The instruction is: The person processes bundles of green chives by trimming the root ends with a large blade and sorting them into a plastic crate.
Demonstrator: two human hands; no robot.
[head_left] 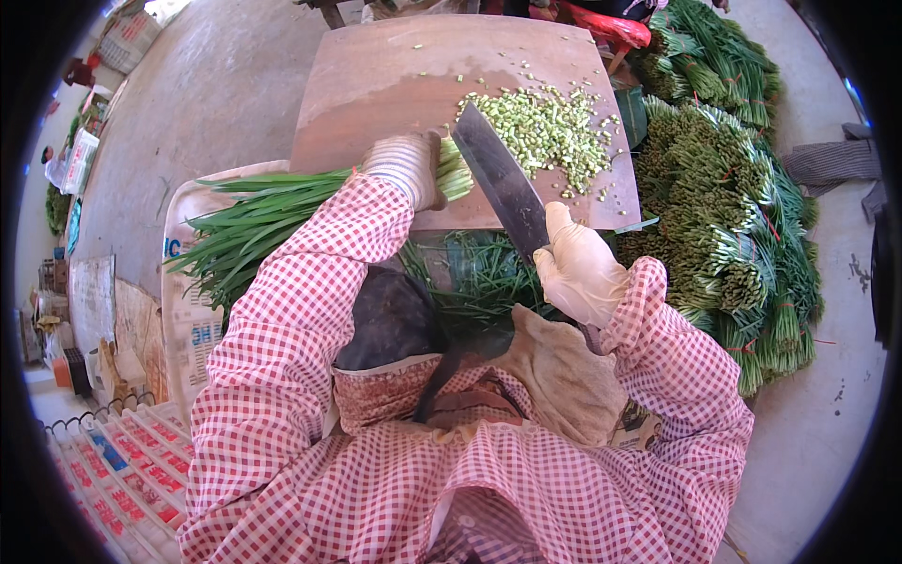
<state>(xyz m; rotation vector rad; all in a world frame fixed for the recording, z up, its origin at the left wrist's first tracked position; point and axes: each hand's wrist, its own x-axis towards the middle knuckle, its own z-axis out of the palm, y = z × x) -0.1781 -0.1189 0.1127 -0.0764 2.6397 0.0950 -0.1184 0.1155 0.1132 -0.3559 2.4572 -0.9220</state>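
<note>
Broadly, a grey concrete floor [225, 85] fills the scene, and on it stands a worn reddish-brown wooden chopping board [376, 94], rectangular and tilted a little in the view. To the person's right lies a big heap of tied green chive bundles [742, 226], stacked with their cut ends toward the board. At the left edge of the board rests a white woven sack with blue print [193, 320], spread flat under the leaves. Further left, low in the view, sits a row of flat white packets with red and blue labels [122, 479], ranked side by side in a wire rack.

Across the board's near edge lies a long bundle of green chive stalks [272, 221]. Its long axis runs nearly left to right, the leafy tips fanning out over the sack and the pale cut ends pointing right, toward the blade. The stalks are slim, flat and glossy, darker at the tips and light green at the cut.

Its cut end is clamped under the left hand in a striped knit glove [406, 167], fingers curled together around the stalks. The right hand in a cream rubber glove [578, 268] is wrapped tight on the handle of a broad dark steel cleaver [498, 179], whose blade points up and away, just beside the stalk ends. Behind the blade spreads a pile of small pale-green chopped pieces [550, 132].
</note>
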